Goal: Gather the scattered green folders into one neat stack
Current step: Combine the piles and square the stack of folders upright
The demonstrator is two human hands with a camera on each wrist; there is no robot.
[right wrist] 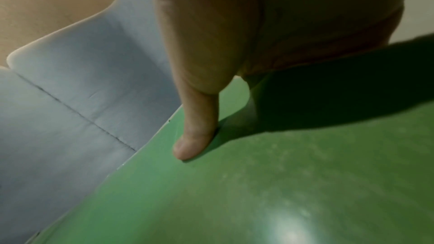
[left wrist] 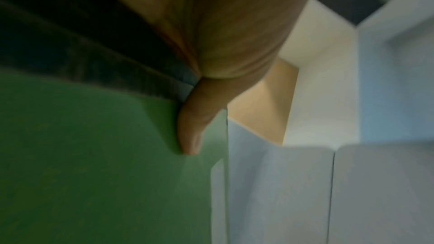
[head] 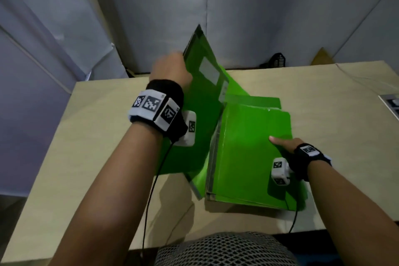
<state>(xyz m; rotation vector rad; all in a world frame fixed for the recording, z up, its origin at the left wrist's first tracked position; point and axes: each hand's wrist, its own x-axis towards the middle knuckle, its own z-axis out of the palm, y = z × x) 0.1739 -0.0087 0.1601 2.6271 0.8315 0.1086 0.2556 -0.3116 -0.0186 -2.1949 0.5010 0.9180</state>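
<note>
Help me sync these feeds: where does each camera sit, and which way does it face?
Head: looks down at table; both forearms, left hand, right hand show.
Left wrist: along thumb on raised folder.
Right wrist: along thumb on folder stack.
All share green folders.

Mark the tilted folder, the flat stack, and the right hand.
tilted folder (head: 200, 101), head view, middle of its raised green cover
flat stack (head: 244, 136), head view, bare top cover
right hand (head: 287, 143), head view, back of the hand near the thumb
</note>
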